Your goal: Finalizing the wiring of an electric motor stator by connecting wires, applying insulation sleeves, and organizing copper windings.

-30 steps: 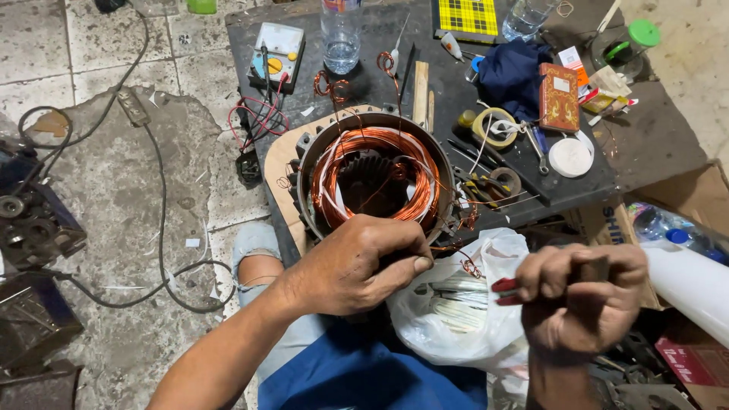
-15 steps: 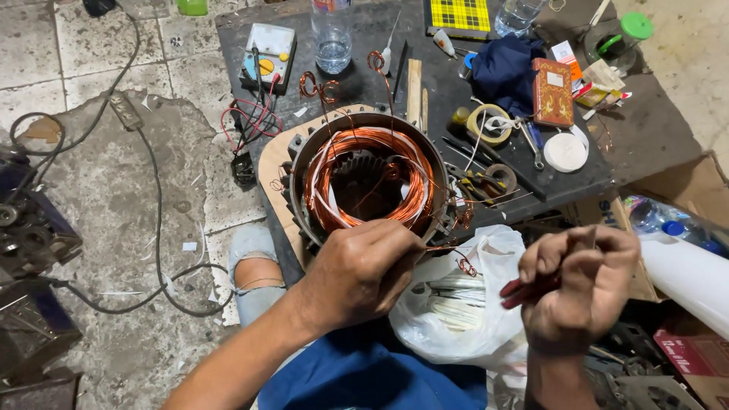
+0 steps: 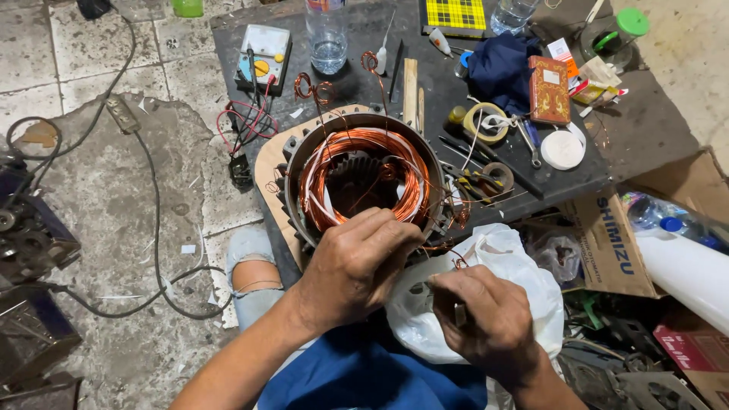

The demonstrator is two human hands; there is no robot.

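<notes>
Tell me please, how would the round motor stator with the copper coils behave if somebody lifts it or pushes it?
The stator is probably heavy for its size: a thick metal ring packed with copper windings. Pushed, it would likely slide rather than roll, since it lies flat on the board. The loose thin wire ends look bendable and may snag; the left hand rests on its rim.

- Single view, worn on the head, looking steeply down and a little forward.
- Close above the hands, left hand (image 3: 357, 266) and right hand (image 3: 486, 323), low in frame, forearms entering from the bottom edge.
- Dark surface (image 3: 645, 129) filling the upper middle, its far edge cut off at the top.
- Floor (image 3: 114, 205) visible along the left side.
- No second view, so nothing shared.
</notes>
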